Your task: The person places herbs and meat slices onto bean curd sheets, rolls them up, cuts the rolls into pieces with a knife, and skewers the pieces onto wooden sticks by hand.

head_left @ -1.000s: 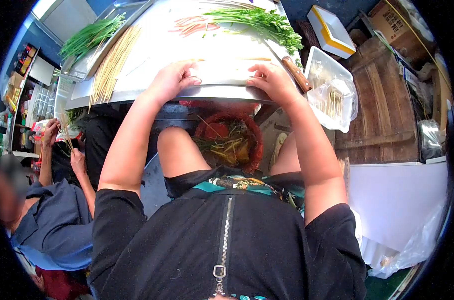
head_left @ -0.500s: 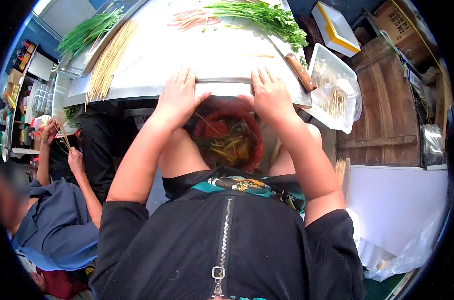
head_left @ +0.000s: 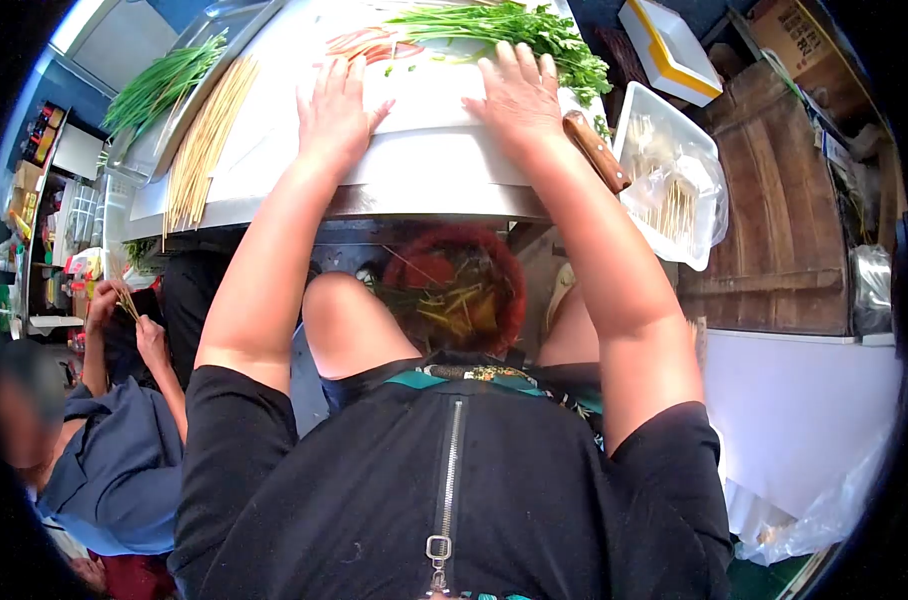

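My left hand (head_left: 336, 115) lies palm down on the white board (head_left: 429, 100), fingers stretched out. Across from it, my right hand (head_left: 522, 98) also rests flat there, fingers spread. Neither holds anything. Beyond my left fingertips are thin pinkish strips (head_left: 369, 45). Long green stems with leafy tops (head_left: 564, 50) stretch behind my right hand. Beside my right wrist is a knife's wooden handle (head_left: 596, 152); its blade is mostly hidden by my hand.
Bamboo skewers (head_left: 209, 145) lie at the table's left, beside a metal tray (head_left: 219, 70) of green stalks (head_left: 169, 85). A white bin (head_left: 709, 190) with bagged skewers stands right. Below is a red basket (head_left: 514, 290). A co-worker's hands (head_left: 124, 320) hold thin sticks at left.
Both my hands have moved forward from the table's near edge, farther onto the board. The board's near edge now appears farther from me. The co-worker still holds the sticks.
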`<state>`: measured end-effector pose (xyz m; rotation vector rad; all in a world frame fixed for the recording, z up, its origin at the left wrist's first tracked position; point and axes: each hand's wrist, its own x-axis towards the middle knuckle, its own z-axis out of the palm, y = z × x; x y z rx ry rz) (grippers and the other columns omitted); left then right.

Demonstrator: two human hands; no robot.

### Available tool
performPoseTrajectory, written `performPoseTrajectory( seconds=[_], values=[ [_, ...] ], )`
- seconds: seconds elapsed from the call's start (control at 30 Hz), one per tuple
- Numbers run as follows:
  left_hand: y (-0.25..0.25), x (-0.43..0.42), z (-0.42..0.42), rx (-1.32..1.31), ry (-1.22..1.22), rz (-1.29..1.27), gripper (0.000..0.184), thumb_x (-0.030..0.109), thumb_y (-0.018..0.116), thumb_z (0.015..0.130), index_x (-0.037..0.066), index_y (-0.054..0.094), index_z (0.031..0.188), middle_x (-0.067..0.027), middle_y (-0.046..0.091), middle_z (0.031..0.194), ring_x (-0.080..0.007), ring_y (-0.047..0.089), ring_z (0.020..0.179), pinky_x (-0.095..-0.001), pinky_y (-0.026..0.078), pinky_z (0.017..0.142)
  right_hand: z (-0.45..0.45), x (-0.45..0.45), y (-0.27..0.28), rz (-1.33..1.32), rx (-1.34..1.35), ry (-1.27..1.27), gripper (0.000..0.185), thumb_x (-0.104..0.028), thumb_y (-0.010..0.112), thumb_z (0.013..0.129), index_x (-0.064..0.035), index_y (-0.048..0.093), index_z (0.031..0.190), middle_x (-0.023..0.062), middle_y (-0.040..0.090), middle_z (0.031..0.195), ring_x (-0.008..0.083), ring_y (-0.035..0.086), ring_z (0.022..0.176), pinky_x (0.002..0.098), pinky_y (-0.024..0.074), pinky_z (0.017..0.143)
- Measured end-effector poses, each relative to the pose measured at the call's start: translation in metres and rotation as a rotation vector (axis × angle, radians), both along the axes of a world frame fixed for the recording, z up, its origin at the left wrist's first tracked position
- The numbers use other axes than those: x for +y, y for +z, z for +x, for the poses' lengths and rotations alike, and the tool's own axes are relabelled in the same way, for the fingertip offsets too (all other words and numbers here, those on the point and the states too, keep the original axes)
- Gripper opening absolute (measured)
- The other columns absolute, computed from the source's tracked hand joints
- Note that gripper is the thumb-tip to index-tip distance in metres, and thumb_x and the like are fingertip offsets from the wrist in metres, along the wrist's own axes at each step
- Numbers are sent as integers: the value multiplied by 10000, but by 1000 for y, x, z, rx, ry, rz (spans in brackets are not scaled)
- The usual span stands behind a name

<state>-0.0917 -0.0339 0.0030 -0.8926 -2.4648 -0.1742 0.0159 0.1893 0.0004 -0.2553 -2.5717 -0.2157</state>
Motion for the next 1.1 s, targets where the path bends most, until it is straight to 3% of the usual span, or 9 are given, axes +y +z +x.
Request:
performPoseTrajectory(
  seconds=[0.03,0.1,0.13,0.17,0.33,0.5,0.73,0.9,1.1],
  values=[
    [7,1,5,20,-50,83,549,397,623,924,69,512,1350,-175,571,1305,-341,509,1240,-514,379,1029,0,1,3,13,-32,110,442,-421,571,920,-110,594,1234,137,480,1384,320,391,1329,497,253,1133],
    [8,0,8,-108,-104,102,449,338,637,920,75,558,1276,-153,619,1176,-328,564,1115,-477,429,962,9,-3,14,-59,-82,298,194,-252,581,905,-99,681,971,75,610,1142,266,529,1128,434,383,1014],
    [7,-2,10,-240,-157,119,349,278,651,916,82,603,1201,-131,666,1047,-316,619,990,-440,479,896,14,-1,9,-58,-80,301,194,-252,581,905,-99,681,971,75,610,1142,266,529,1128,434,383,1014],
    [-5,-8,10,-26,-283,195,215,192,652,913,96,642,1106,-108,685,904,-307,645,856,-396,516,814,22,3,0,-123,-34,362,177,-226,583,895,-100,688,960,69,627,1087,271,554,1078,412,419,972],
    [-1,-33,57,-49,-277,-36,385,290,592,953,109,571,1292,-199,630,1163,-358,576,1126,-445,432,993,73,-5,5,-200,17,464,350,-175,632,884,-52,621,1212,149,648,1169,322,583,1138,407,465,991],
    [7,-23,61,-217,-195,-160,589,456,536,960,113,466,1434,-293,414,1449,-427,370,1369,-480,276,1141,70,-3,17,-134,-291,367,610,-400,615,926,-22,481,1386,183,479,1444,321,412,1373,401,316,1150],
    [0,3,-5,-279,-216,-98,576,500,549,936,155,529,1396,-246,462,1428,-382,401,1353,-462,291,1129,10,22,17,1,-363,256,672,-511,530,952,-47,441,1430,168,437,1488,317,343,1424,459,218,1193],
    [-2,9,-18,-258,-265,-22,410,373,557,957,126,629,1278,-185,538,1381,-336,445,1330,-442,325,1116,-8,29,18,20,-337,286,424,-385,489,996,-71,606,1257,53,544,1387,273,355,1421,494,191,1199],
    [0,-21,19,-233,-259,-145,390,337,591,939,87,630,1237,-196,558,1357,-334,462,1330,-453,316,1132,21,18,11,119,-294,387,374,-350,536,970,-87,636,1218,66,582,1342,245,401,1390,470,232,1188]
  ],
)
